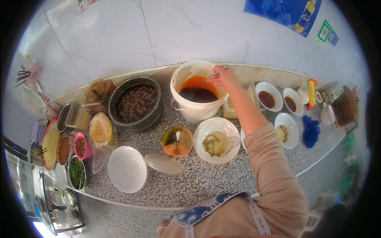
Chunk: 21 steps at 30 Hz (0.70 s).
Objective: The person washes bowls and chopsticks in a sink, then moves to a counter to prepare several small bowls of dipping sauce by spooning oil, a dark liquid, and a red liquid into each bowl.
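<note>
My right hand grips the metal handle of a spoon or ladle, whose lower end goes down into dark red-brown liquid in a white plastic bucket. Below the bucket, a white bowl contains a pale yellowish paste. Beside that bowl stands a container of orange and yellow contents with a white spoon in it. Only a small part of my left hand shows at the bottom edge, by the apron; its fingers are mostly hidden.
A black pot of dark liquid stands left of the bucket. An empty white bowl and a lid lie nearer me. Chopped greens and other ingredients crowd the left. Sauce bowls and a blue glove are right.
</note>
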{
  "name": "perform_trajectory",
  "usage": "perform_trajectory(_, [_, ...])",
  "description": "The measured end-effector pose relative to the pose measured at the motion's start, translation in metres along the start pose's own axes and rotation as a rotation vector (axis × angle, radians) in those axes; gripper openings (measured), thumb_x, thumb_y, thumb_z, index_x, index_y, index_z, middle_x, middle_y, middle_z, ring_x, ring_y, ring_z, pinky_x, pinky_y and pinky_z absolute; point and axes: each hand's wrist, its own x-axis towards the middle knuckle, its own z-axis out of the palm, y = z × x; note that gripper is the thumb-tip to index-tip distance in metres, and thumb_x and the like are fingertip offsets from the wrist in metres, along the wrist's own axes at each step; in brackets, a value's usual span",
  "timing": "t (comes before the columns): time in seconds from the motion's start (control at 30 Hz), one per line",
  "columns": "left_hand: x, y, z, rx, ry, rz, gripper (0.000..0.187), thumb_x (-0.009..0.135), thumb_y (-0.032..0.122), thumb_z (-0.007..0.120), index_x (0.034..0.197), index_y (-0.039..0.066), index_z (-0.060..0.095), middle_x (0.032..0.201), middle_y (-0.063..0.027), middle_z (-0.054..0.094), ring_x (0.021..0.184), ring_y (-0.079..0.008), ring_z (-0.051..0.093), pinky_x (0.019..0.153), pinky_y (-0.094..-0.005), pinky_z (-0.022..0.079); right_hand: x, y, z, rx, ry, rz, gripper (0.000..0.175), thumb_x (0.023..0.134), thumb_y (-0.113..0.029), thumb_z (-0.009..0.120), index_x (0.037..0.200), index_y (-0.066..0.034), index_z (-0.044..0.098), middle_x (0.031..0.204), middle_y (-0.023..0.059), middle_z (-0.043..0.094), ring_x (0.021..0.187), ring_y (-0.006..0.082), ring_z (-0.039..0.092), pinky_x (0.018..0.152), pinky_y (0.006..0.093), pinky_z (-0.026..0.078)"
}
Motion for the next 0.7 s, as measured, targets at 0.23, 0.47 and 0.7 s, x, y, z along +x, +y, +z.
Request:
perform_trajectory(0.23, [0.0, 0.007, -0.005, -0.071, 0.023, -0.05, 0.046, 0.085, 0.045, 0.038, 0.112, 0.014, 0.059, 0.12, -0.0175, 0.053, 0.116, -0.035, 0.046, 0.094, -0.0438, 0.038, -0.031, -0.02, -0.033, 0.155, -0.017, -0.077, 0.024, 0.082, -0.025, 0.056, 0.088, -0.0023, 0.05, 0.078, 0.0093, 0.058, 0.069, 0.0235, 0.068, 0.048, 0.0229, 0.044])
perform_trajectory(0.47, [0.01, 0.006, -0.013, -0.063, 0.039, -0.035, 0.047, 0.085, 0.045, 0.04, 0.112, 0.013, 0.06, 0.118, -0.0176, 0.054, 0.114, -0.035, 0.047, 0.094, -0.0439, 0.039, -0.066, -0.033, -0.059, 0.139, 0.052, -0.111, 0.025, 0.082, -0.027, 0.058, 0.089, -0.004, 0.051, 0.079, 0.009, 0.059, 0.075, 0.022, 0.067, 0.054, 0.021, 0.043])
perform_trajectory(0.7, [0.018, 0.004, -0.02, -0.043, 0.061, -0.02, 0.047, 0.085, 0.045, 0.041, 0.112, 0.012, 0.06, 0.117, -0.0176, 0.055, 0.113, -0.035, 0.048, 0.093, -0.0439, 0.039, -0.083, -0.032, -0.075, 0.08, 0.096, -0.169, 0.024, 0.081, -0.028, 0.059, 0.088, -0.0054, 0.053, 0.08, 0.0082, 0.061, 0.077, 0.0212, 0.067, 0.054, 0.0203, 0.042])
